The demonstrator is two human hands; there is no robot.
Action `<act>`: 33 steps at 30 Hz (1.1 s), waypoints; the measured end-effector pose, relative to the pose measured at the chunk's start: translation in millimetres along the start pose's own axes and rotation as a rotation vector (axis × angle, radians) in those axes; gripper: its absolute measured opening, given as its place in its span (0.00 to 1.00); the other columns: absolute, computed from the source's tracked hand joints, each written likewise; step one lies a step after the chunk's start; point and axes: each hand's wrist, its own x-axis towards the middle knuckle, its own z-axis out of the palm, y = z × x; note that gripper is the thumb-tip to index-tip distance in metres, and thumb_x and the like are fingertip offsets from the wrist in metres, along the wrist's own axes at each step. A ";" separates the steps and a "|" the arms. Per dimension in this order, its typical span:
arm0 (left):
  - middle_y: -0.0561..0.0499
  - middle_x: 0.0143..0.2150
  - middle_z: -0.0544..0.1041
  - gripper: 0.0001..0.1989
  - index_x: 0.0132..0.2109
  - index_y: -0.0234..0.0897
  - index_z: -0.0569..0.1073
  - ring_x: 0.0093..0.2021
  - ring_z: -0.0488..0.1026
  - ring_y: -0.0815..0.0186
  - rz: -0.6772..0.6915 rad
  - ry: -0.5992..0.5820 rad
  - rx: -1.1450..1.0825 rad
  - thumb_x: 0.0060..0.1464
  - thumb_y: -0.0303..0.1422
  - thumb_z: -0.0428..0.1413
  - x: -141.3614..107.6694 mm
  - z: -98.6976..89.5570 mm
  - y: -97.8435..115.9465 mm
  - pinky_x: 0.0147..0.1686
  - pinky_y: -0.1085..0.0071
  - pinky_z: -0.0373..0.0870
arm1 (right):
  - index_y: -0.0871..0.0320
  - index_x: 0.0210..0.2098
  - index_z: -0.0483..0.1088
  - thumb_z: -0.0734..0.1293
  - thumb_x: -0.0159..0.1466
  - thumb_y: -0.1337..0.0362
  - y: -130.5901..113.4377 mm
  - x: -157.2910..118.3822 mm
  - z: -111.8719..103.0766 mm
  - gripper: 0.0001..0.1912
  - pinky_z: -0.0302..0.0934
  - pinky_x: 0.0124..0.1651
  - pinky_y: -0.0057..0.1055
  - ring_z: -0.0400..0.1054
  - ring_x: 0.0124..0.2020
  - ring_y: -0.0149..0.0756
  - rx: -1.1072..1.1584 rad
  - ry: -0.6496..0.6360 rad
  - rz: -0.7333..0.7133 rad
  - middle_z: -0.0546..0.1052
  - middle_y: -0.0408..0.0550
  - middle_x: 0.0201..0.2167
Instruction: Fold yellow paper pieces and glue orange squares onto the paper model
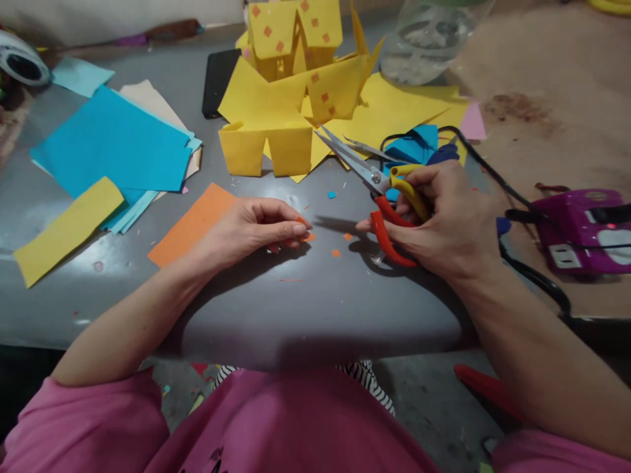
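My left hand (pixel 266 226) pinches a small orange paper piece (pixel 306 230) between thumb and fingertips, low over the grey table (pixel 236 309). Scissors with red and yellow handles (pixel 389 243) are held in my right hand (pixel 444 217), their blades pointing up and left toward the yellow paper. Tiny orange squares (pixel 336 253) lie on the table between my hands. An orange sheet (pixel 194 223) is partly under my left wrist. Beyond my hands stand folded yellow paper shapes (pixel 266 148), some of them dotted with orange squares.
Blue sheets (pixel 116 144) and a yellow strip (pixel 69 230) lie at the left. A black phone-like object (pixel 217 82) is behind. A clear container (pixel 419 46) stands at the back. At the right are a purple device (pixel 586 230) and a black cable (pixel 493 174).
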 end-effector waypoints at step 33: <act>0.36 0.55 0.78 0.25 0.56 0.36 0.74 0.54 0.75 0.48 -0.066 0.501 1.103 0.56 0.45 0.60 -59.6 -93.0 -19.0 0.46 0.63 0.70 | 0.57 0.49 0.74 0.66 0.60 0.48 -7.0 -22.5 -33.5 0.24 0.71 0.52 0.51 0.77 0.48 0.56 -0.148 -0.349 -0.254 0.81 0.59 0.49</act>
